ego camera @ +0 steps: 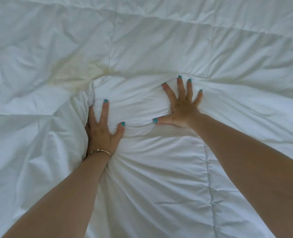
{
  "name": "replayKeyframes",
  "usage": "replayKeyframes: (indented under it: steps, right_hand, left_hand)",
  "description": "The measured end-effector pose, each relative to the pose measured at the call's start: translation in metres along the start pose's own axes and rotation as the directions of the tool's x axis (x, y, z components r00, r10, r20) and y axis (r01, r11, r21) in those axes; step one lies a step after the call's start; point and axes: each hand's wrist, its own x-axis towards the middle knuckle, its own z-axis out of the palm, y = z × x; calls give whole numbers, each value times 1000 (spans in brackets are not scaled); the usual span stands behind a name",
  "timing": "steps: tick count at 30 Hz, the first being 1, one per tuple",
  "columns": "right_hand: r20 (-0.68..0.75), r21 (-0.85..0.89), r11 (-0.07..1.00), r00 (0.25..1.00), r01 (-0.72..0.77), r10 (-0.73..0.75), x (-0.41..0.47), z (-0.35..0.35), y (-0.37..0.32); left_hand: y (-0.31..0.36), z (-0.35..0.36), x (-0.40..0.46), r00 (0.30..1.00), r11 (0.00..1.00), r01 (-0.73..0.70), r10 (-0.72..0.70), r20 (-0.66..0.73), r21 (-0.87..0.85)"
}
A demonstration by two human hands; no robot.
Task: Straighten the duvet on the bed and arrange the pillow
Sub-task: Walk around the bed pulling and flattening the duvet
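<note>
Head view: a white quilted duvet (159,40) fills the frame, rumpled, with a yellowish stain (73,73). The left hand (102,133) and right hand (181,107) press on a raised fold, fingers spread, each grip released. A bracelet (99,151) circles the left wrist.

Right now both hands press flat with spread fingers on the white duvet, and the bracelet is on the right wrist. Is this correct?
Not fully. The head view shows the bracelet on the left wrist, not the right. The rest holds: the left hand and the right hand both press with spread fingers on the white duvet.
</note>
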Motion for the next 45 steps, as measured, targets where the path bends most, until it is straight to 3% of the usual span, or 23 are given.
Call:
replayKeyframes:
  steps: [5, 12, 16, 20, 24, 26, 28, 30, 32, 35, 37, 38, 40, 42, 45]
  right_hand:
    - [76, -33, 999, 996, -34, 36, 3, -2, -5]
    - [76, -80, 995, 994, -67, 73, 2, -4, -12]
    - [23, -120, 988, 994, -99, 102, -7, -8, -18]
    - [-198, -68, 993, 977, -96, 81, -60, 12, -26]
    - [-286, -46, 994, 953, 95, -104, -146, 67, -3]
    - [-221, -113, 979, 956, 171, -192, -172, 72, 31]
    - [-184, -153, 976, 966, 152, -179, -187, 72, 71]
    - [-196, -180, 980, 973, 88, -123, -193, 67, 111]
    - [-212, -185, 982, 975, 34, -73, -188, 56, 152]
    - [-261, -218, 976, 963, 4, -62, -168, 27, 211]
    - [-383, -133, 990, 923, -37, -17, -155, 10, 248]
    - [-452, -55, 997, 892, -54, 23, -150, 3, 269]
    - [-510, 91, 992, 852, -83, 118, -142, -8, 313]
    - [-451, 99, 986, 877, -131, 162, -135, -21, 358]
    - [-165, -22, 971, 959, -236, 229, -121, -45, 407]
  left_hand:
    - [-6, 5, 2, 1000, 1000, 10, -10, 23, 11]
    - [-9, 7, 1, 999, 1000, -6, 7, 32, -14]
    - [-8, 3, 0, 999, 999, -10, 11, 36, -32]
    - [-1, -9, -7, 998, 999, -21, 24, 51, -50]
    - [19, -20, -24, 994, 978, 49, -68, 90, 202]
    - [50, -21, -44, 971, 925, 174, -219, 97, 339]
    - [95, -14, -72, 944, 923, 230, -288, 159, 310]
    - [142, 5, -99, 951, 952, 99, -176, 254, 291]
    - [192, 29, -114, 946, 951, -123, 26, 324, 283]
    - [271, 69, -110, 850, 891, -414, 305, 429, 187]
    - [322, 91, -101, 813, 854, -501, 408, 415, 142]
    - [346, 98, -94, 831, 859, -494, 421, 363, 134]
    - [391, 108, -78, 904, 909, -399, 367, 222, 122]
    - [427, 112, -60, 950, 950, -288, 268, 163, 119]
    - [454, 117, -40, 894, 897, -293, 135, 428, 330]
